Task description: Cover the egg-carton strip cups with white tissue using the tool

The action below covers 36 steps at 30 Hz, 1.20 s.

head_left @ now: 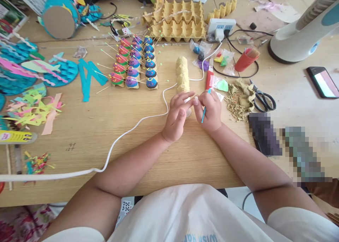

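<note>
My left hand [178, 116] is at the near end of an upright-ridged egg-carton strip [182, 72], its fingers apart and its fingertips close to my right hand. My right hand [209, 109] is closed, with a thin blue tool [203, 114] held in its fingers. Between the two hands' fingertips is a small pale bit, too small to make out. The strip is plain yellowish and lies on the wooden table, its near end partly hidden behind my left fingers. Painted caterpillar-like strips [132, 67] with pins stand beyond my left hand.
A white cable [127, 131] crosses the table on the left. Egg trays [178, 21] and a power strip [221, 24] lie at the back. Black scissors [264, 99], carton scraps [239, 97], a red cup [245, 60] and a phone [323, 82] are on the right. Paper strips [37, 109] lie left.
</note>
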{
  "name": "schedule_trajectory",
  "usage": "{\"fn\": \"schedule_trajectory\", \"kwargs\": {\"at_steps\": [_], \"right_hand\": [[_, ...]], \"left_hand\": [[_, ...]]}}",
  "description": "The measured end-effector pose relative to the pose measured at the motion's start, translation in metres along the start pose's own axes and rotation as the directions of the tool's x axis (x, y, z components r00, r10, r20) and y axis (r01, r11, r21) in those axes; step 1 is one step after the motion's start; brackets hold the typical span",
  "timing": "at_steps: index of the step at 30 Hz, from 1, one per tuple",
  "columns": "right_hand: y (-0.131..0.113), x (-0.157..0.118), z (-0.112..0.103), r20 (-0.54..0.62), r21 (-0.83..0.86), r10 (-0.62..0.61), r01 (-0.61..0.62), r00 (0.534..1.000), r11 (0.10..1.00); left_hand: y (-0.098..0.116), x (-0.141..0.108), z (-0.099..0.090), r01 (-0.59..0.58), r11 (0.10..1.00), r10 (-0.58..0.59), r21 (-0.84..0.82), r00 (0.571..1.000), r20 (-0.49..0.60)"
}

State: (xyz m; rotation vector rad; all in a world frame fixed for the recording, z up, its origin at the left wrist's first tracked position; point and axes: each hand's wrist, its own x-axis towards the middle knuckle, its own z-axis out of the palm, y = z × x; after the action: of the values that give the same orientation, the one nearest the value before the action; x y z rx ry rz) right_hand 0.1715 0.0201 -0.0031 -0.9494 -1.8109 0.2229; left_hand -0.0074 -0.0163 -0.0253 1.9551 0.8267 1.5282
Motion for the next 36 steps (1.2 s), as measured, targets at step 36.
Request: {"fn": "schedule_trajectory", "kwargs": {"at_steps": [36], "right_hand": [[-0.0028,0.0015,-0.0025,-0.005,-0.006,0.063,-0.063,0.998,0.998]], "left_hand": [[0.0022,-0.0007,0.0005,0.093,0.992,-0.091,0.080,0.995,-0.030]]}}
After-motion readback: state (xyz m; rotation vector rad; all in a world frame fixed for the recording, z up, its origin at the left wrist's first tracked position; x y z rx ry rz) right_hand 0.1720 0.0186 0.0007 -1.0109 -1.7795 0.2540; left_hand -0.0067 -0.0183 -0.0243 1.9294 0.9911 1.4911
